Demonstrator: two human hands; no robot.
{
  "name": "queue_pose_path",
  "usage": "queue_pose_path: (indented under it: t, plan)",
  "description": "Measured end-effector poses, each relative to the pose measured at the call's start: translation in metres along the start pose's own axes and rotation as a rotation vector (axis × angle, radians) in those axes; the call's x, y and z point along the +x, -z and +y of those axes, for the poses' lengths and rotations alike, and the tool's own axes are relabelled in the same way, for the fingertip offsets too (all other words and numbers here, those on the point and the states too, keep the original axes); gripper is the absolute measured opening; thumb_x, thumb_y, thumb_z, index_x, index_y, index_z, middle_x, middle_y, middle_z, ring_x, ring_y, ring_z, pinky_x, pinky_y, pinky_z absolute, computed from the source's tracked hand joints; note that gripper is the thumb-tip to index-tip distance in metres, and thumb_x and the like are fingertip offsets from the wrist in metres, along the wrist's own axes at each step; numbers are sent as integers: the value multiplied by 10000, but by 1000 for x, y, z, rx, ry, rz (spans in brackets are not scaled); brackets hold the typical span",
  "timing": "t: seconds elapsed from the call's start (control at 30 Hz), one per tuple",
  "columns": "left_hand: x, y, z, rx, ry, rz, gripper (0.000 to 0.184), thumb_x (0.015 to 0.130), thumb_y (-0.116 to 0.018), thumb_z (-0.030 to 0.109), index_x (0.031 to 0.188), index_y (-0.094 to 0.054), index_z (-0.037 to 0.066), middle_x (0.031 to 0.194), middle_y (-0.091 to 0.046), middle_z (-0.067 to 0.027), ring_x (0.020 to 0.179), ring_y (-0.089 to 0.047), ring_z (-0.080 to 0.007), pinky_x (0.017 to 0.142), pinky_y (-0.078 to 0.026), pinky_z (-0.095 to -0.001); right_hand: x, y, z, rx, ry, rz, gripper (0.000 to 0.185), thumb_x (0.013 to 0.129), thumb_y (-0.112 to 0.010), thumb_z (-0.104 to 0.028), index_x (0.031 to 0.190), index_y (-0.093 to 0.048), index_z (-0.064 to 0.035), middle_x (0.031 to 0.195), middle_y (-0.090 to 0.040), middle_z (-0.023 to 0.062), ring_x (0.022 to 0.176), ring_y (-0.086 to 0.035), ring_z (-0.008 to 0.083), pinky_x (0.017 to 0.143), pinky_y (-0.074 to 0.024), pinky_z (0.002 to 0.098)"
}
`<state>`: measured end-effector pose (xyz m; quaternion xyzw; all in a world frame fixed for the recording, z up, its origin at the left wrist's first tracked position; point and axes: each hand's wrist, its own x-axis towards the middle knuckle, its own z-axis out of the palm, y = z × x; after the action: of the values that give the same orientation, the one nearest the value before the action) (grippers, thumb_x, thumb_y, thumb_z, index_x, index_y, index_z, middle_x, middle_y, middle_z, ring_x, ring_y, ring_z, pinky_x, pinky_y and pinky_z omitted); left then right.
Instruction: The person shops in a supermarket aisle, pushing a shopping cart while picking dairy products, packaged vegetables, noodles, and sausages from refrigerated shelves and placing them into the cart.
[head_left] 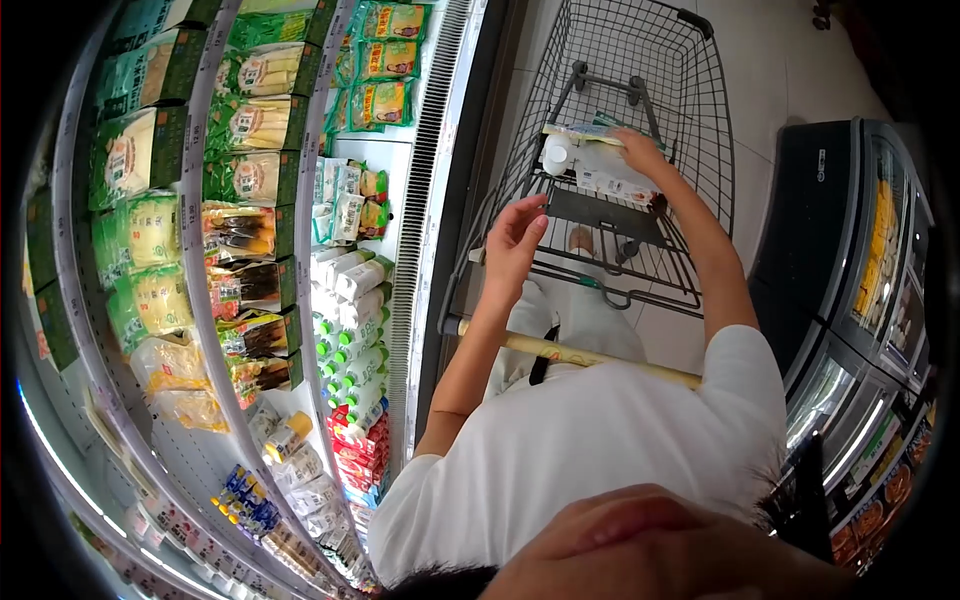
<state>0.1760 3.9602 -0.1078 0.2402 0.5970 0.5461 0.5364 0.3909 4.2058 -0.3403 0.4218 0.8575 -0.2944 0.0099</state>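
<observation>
A wire shopping cart [722, 130] stands in front of me. In it lies a carton or bottle with a round white cap [558, 155], and beside it is a white package with dark print [610, 187]. My right hand [641, 153] reaches into the cart, its fingers closed at the right end of a flat, pale green and yellow plastic package [582, 131] on top of these. My left hand [514, 245] hangs over the near left side of the cart, holding nothing, with thumb and fingers apart. The cart's pale yellow handle [560, 349] crosses before my waist.
A refrigerated shelf unit [400, 190] runs along the left, with bagged foods [265, 125], green-capped bottles [350, 350] and red packs [360, 450]. On the right stands a dark display cooler [800, 220]. Tiled floor [765, 60] shows beyond the cart.
</observation>
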Motion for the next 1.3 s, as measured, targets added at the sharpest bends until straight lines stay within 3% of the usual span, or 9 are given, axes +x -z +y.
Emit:
queue_pose_path:
  t: [0.07, 0.2, 0.27, 0.3, 0.43, 0.47, 0.53, 0.63, 1.3]
  plan:
    - [-16, 9, 10, 7, -21, -63, 308, 938, -621, 89, 1240, -593, 37, 1132, -642, -51, 1052, -586, -115, 935, -451, -256, -37, 20, 1, 33, 121, 86, 418, 880, -593, -77, 1294, -559, -33, 1357, -527, 165, 1201, -540, 342, 1006, -446, 401]
    - [-53, 47, 18, 245, -151, -133, 305, 925, -647, 122, 1220, -610, 54, 1179, -652, -57, 1064, -602, -143, 932, -470, -284, -172, 111, -100, 101, 7, 171, 388, 904, -616, -118, 1279, -576, -29, 1324, -564, 161, 1197, -548, 332, 995, -440, 372]
    - [-71, 66, 24, 785, -516, -74, 270, 890, -660, 106, 1157, -639, 76, 1180, -659, -78, 1067, -625, -216, 924, -482, -325, -240, 124, -139, 37, -4, 338, 334, 919, -615, -124, 1237, -603, -24, 1249, -615, 152, 1129, -589, 326, 950, -465, 367]
    - [-80, 71, 30, 864, -580, -68, 227, 857, -674, 109, 1082, -653, 86, 1128, -664, -84, 1044, -619, -293, 894, -491, -368, -272, 123, -160, -8, -26, 422, 306, 926, -613, -126, 1214, -617, -21, 1205, -641, 146, 1085, -612, 322, 919, -483, 364]
    - [-94, 93, 13, 955, -589, -125, 133, 860, -676, 153, 953, -633, 68, 975, -662, -60, 904, -629, -308, 764, -511, -390, -356, 70, -227, 240, -357, 672, 239, 934, -622, -187, 1104, -674, -28, 1009, -693, 145, 885, -672, 284, 784, -523, 351]
    - [-94, 92, 13, 951, -600, -119, 133, 860, -676, 153, 953, -633, 68, 975, -662, -60, 904, -629, -308, 764, -511, -390, -366, 44, -238, 134, -391, 685, 193, 931, -618, -207, 987, -685, -35, 894, -686, 138, 778, -659, 283, 712, -508, 359]
    - [-93, 87, 15, 1033, -586, -215, 129, 867, -670, 174, 918, -623, 66, 913, -644, -60, 821, -632, -297, 696, -514, -388, -370, 19, -248, 27, -416, 707, 210, 927, -613, -227, 870, -697, -42, 778, -679, 130, 672, -645, 281, 641, -494, 368]
    - [-92, 88, 10, 1048, -656, -198, 119, 877, -656, 177, 906, -619, 68, 867, -623, -63, 780, -628, -292, 647, -509, -390, -361, 16, -254, -148, -347, 852, 344, 897, -593, -182, 571, -532, -91, 496, -511, 89, 419, -451, 305, 483, -335, 385]
    - [11, 17, 37, 1258, -575, 163, 361, 916, -609, 368, 735, -580, 57, 739, -597, -73, 631, -616, -316, 549, -485, -418, -268, 88, -163, -238, -76, 859, 309, 887, -615, -193, 603, -539, -99, 576, -566, 62, 491, -543, 273, 482, -370, 391]
